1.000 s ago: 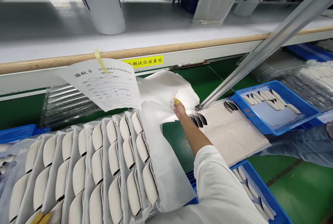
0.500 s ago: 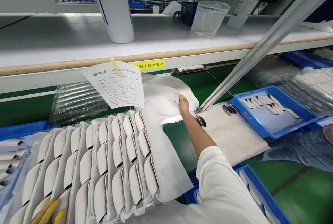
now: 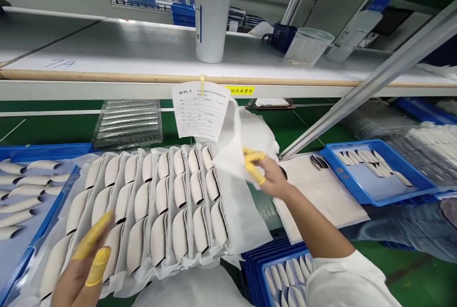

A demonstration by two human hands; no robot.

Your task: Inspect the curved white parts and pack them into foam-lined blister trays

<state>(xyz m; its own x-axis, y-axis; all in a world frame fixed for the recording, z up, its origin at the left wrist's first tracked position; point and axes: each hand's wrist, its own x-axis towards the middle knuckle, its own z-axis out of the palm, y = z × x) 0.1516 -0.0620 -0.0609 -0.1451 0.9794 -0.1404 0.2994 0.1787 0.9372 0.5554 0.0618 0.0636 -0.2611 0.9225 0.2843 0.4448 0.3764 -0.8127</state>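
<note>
At tips of R hand (image 3: pixel 271 176), soft white nonwoven sheet (image 3: pixel 232 150) pinched btwn thumb + fingers w/ yellow rubber finger cots (image 3: pixel 254 164), long axis running up-left twd pack of curved white parts in white sleeve (image 3: pixel 160 193); sheet much nearer R than L. L hand (image 3: pixel 84 269) open, fingers spread, just above pack's near corner, holding nothing

Yellow finger cots (image 3: pixel 254 156), white tissue paper (image 3: pixel 230 154), blue tray (image 3: pixel 352 188), green belt (image 3: pixel 46 128)
</note>
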